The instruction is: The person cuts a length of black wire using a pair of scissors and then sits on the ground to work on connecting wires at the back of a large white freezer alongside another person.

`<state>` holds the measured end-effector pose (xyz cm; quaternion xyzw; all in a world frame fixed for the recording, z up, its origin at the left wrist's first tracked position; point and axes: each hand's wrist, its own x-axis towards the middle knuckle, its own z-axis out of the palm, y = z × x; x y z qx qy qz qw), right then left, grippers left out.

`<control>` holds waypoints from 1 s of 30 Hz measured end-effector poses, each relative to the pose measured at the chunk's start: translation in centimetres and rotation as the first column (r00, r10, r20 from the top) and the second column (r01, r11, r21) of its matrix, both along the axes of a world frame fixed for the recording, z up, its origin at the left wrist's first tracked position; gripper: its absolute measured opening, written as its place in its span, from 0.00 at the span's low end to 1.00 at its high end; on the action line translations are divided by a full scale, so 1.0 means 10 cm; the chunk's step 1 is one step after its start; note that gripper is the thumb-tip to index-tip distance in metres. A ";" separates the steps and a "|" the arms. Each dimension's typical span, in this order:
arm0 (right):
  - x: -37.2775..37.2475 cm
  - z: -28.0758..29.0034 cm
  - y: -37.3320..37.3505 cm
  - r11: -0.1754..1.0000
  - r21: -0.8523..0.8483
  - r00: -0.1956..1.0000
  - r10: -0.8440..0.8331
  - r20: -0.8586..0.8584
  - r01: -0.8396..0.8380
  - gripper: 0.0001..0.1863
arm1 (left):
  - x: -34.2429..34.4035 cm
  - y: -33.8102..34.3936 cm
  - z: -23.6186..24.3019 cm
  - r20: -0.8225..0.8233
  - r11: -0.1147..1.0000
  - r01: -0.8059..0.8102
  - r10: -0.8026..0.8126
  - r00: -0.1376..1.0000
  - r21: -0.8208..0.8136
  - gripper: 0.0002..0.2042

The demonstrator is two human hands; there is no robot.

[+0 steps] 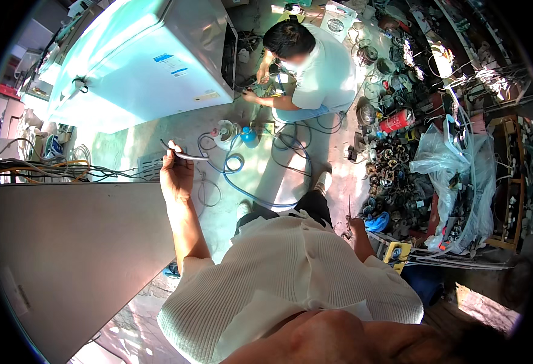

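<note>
Raised at the left, my left hand (178, 177) is closed, fingertips pinching a short, slightly curved grey tube (191, 157) with a darker thin end. Low by my right side, my right hand (356, 225) is closed round a thin, pointed dark tool (349, 209); its exact kind is too small to make out. Beyond my hands a co-worker (324, 73) crouches beside a large white refrigerator (139, 79), both hands near its open underside. Blue hose (260, 201) lies in loops on the floor between us.
A blue gas canister (249, 137) and a white round container (225, 134) stand on the floor. A grey cabinet (78, 242) fills the left, with cables (66, 170) along its edge. Piled compressors and parts (387, 167), a red cylinder (397, 121) and plastic sheeting (442, 164) crowd the right.
</note>
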<state>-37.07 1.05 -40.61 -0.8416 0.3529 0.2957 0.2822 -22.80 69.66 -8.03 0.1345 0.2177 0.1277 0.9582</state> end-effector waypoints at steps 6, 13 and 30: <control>1.31 0.27 -0.49 0.910 -0.065 0.905 0.395 -0.155 -0.409 0.31 | 0.63 -1.40 -0.23 -0.096 0.997 0.027 -0.034 0.995 -0.076 0.05; 2.59 0.25 -1.11 0.769 0.053 0.670 0.586 -0.455 -0.637 0.39 | 1.18 -2.59 -0.34 -0.262 0.985 0.042 -0.086 0.961 -0.168 0.07; 1.33 -2.88 1.36 0.880 0.472 0.776 0.335 -0.534 -0.054 0.24 | 1.58 -2.73 -4.38 -0.756 0.990 0.138 -0.058 0.652 0.043 0.04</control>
